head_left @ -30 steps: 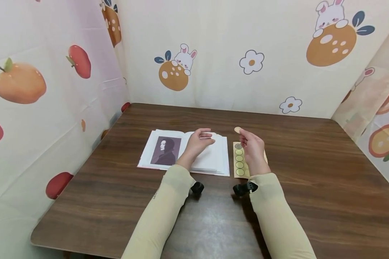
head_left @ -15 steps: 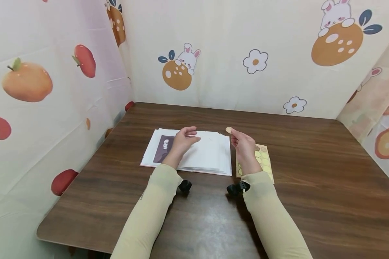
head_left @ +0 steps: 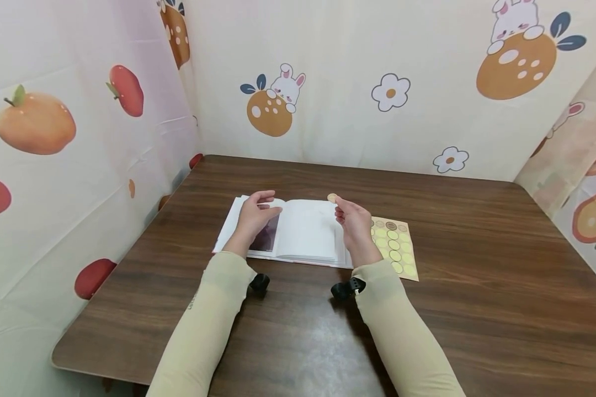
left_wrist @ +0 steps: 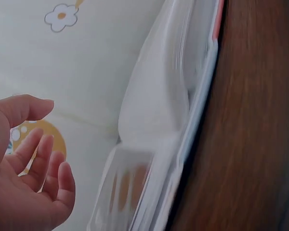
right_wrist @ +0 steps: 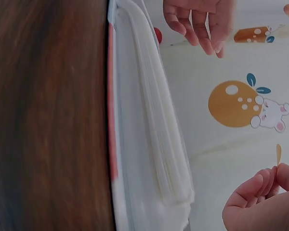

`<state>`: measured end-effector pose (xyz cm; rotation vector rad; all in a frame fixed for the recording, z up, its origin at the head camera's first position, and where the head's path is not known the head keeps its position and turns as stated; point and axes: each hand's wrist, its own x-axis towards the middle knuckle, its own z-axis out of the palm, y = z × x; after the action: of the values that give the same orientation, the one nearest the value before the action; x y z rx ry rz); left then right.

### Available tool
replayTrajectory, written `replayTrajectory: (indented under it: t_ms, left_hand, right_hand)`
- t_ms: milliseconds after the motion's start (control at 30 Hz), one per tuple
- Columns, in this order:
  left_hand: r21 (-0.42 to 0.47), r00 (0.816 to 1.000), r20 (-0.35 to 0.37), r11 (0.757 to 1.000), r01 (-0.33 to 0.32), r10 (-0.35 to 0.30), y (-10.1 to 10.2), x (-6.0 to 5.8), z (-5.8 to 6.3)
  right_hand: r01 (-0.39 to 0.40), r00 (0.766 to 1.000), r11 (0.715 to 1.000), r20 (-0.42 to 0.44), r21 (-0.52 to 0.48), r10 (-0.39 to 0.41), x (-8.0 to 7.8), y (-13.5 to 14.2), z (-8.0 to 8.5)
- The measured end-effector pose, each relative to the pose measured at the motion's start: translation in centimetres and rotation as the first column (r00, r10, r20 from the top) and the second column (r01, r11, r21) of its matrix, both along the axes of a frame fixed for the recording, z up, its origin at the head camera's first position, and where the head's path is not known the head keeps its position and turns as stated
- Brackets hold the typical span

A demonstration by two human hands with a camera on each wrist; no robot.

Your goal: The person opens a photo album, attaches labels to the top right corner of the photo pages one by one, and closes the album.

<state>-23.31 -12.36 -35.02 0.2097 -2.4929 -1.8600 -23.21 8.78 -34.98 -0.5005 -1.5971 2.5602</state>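
My right hand [head_left: 356, 226] pinches a small round tan sticker [head_left: 331, 197] between thumb and fingertips, over the right side of an open book [head_left: 305, 229]. In the right wrist view the sticker [right_wrist: 279, 154] shows edge-on, standing up from the pinch. Over the left page hovers my left hand [head_left: 254, 220], its fingers loosely bent with nothing between them; it partly hides a dark portrait picture [head_left: 266, 238]. The left wrist view has this hand [left_wrist: 36, 168] raised beside the thick pages. A yellow sheet of round stickers [head_left: 406, 259] lies right of the book, partly behind my right hand.
Both the book and the sheet lie on a dark wooden table [head_left: 477, 286]. Printed cloth walls [head_left: 342, 127] with fruit, rabbits and flowers stand along its back and left sides. Each sleeved wrist wears a small black camera [head_left: 345, 289].
Both hands have moved left: the right carries the sticker from above the sheet to over the book, and the left shifts from the right page to the left one. More of the sheet shows.
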Motion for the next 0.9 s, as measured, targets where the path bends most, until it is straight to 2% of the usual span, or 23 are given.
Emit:
replayTrajectory:
  t_ms: [167,267,367,500,567,633,733,900]
  left_hand:
    - [-0.109,1.0,-0.011,0.994,-0.031,0.03,-1.3,0.4,0.0]
    - [-0.237,0.998,0.005,0.97,-0.053,0.056,-2.0,0.6,0.0]
    - [-0.384,0.997,0.046,0.922,-0.046,0.069,-2.6,0.9,-0.1]
    - [-0.54,0.993,0.111,0.841,0.023,0.044,-3.2,1.4,-0.2]
    - [-0.59,0.991,0.132,0.806,0.051,0.034,-3.3,1.7,-0.2]
    - [-0.615,0.988,0.153,0.785,0.078,0.022,-3.3,1.9,-0.2]
    - [-0.626,0.982,0.188,0.772,0.114,0.007,-3.1,2.2,-0.1]
    - [-0.667,0.966,0.257,0.72,0.19,-0.017,-2.9,2.5,-0.6]
  right_hand:
    - [-0.009,1.0,1.0,0.028,0.024,0.008,-0.1,-1.2,-0.1]
    - [-0.018,0.999,0.999,0.043,0.045,0.016,-0.1,-1.7,-0.1]
    - [-0.025,0.998,0.998,0.055,0.066,0.021,-0.2,-2.2,-0.2]
    - [-0.032,0.997,0.997,0.07,0.068,0.027,-0.4,-2.5,-0.2]
    - [-0.039,0.996,0.997,0.083,0.06,0.034,-0.6,-2.6,-0.2]
    - [-0.045,0.995,0.997,0.095,0.055,0.04,-0.6,-2.7,-0.1]
    - [-0.049,0.994,0.997,0.101,0.056,0.043,-0.7,-3.3,0.1]
    - [-0.063,0.991,0.994,0.12,0.092,0.052,-0.7,-4.6,0.1]
